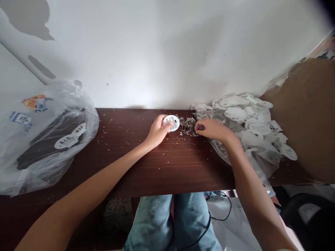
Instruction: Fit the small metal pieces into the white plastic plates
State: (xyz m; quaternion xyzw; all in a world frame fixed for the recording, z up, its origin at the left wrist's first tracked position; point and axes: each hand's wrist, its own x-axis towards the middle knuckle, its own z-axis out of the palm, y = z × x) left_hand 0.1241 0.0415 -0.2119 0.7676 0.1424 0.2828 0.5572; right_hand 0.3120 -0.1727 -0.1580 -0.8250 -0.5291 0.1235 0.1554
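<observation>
My left hand grips a round white slotted disc above the middle of the dark table, thumb over its face. Just right of the disc lies a pile of tiny pale and dark pieces. At the right edge of that pile is my right hand, its fingers curled together around a small dark purple object; whether it also pinches one of the tiny pieces is too small to tell.
A clear plastic bag with two white parts stands at the left. Many white discs are heaped at the right beside a brown cardboard piece. Tiny bits are scattered over the wooden table; a black cable hangs below.
</observation>
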